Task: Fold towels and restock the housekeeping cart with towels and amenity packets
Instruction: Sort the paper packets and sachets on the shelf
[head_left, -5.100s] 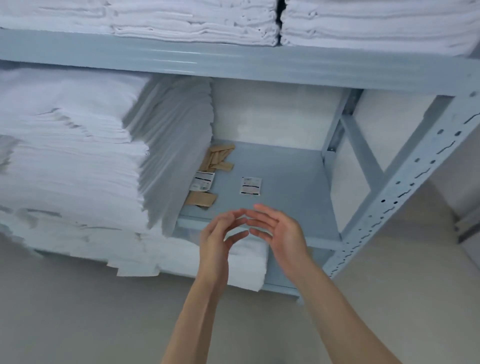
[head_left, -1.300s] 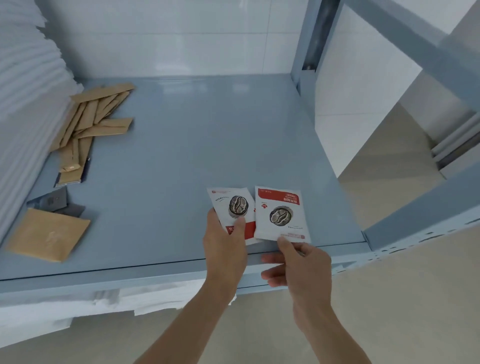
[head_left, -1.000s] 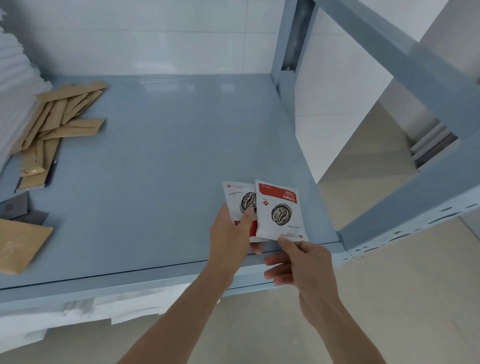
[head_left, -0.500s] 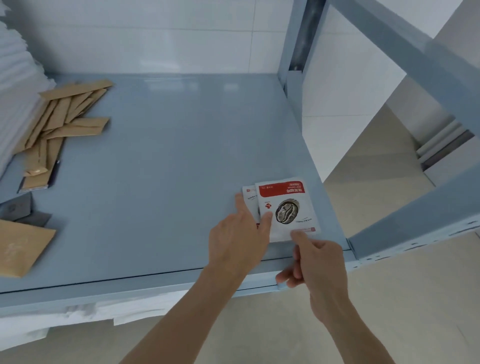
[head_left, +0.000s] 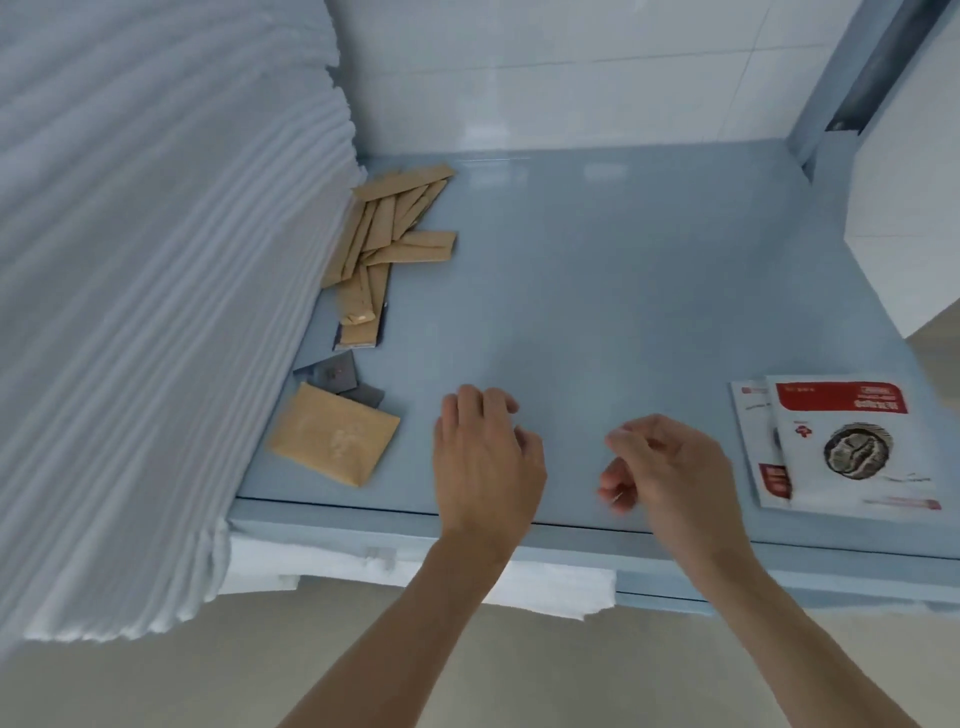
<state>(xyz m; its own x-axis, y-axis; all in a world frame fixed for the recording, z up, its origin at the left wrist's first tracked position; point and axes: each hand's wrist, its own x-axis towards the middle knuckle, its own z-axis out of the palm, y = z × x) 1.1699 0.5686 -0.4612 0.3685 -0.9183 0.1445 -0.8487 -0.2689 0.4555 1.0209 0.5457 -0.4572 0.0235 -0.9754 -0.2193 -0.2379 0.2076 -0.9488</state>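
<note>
On blue shelf (head_left: 597, 291), white-tiled wall (head_left: 571, 67)

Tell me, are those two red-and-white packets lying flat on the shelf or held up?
Lying flat. The two packets rest overlapped on the blue shelf, printed faces up, and neither the left hand nor the right hand touches them.

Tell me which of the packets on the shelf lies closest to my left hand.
The square tan packet, flat near the shelf's front edge beside the left hand; the brown stick packets lie farther back.

A blue-grey metal shelf (head_left: 597, 291) stands against white wall tiles (head_left: 571, 67).
</note>
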